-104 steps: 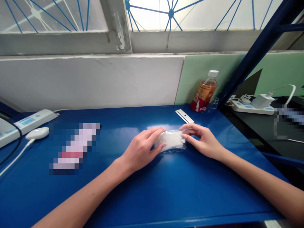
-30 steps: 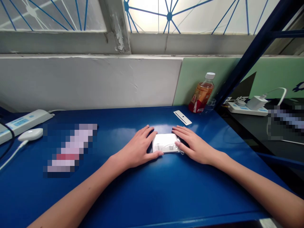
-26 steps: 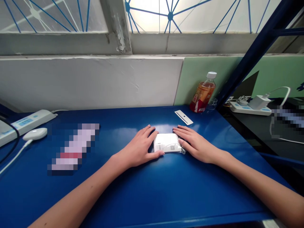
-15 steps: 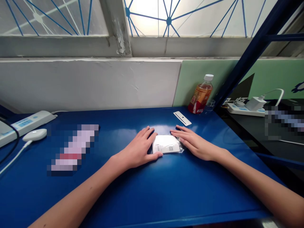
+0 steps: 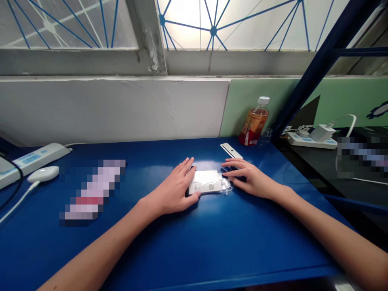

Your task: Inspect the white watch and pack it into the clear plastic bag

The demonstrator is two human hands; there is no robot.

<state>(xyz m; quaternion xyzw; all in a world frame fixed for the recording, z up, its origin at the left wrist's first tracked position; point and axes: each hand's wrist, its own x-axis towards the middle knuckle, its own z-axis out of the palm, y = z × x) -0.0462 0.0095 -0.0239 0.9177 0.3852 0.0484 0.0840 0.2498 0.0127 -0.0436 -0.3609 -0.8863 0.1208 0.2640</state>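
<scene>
A white box in a clear plastic wrapper (image 5: 207, 181) lies flat on the blue table (image 5: 212, 250). Against its left side rests my left hand (image 5: 177, 188), fingers stretched out and thumb at the lower edge. My right hand (image 5: 248, 176) is at the wrapper's loose right end, its fingers apart and the fingertips close to the crumpled plastic; whether they touch it is hard to tell. Behind my right hand lies a flat white card (image 5: 230, 150) with a dark line and a dot.
A bottle with a white cap (image 5: 254, 123) stands at the back right. On the left are a power strip (image 5: 36, 159), a white oval device (image 5: 44, 174) with a cable, and a blurred-out object (image 5: 97, 188). A blue frame post (image 5: 309, 81) rises at the right.
The wrapped box has shifted slightly left with my left hand. My right hand's fingers have spread and drawn back from the box, and more of the wrapper's right end shows.
</scene>
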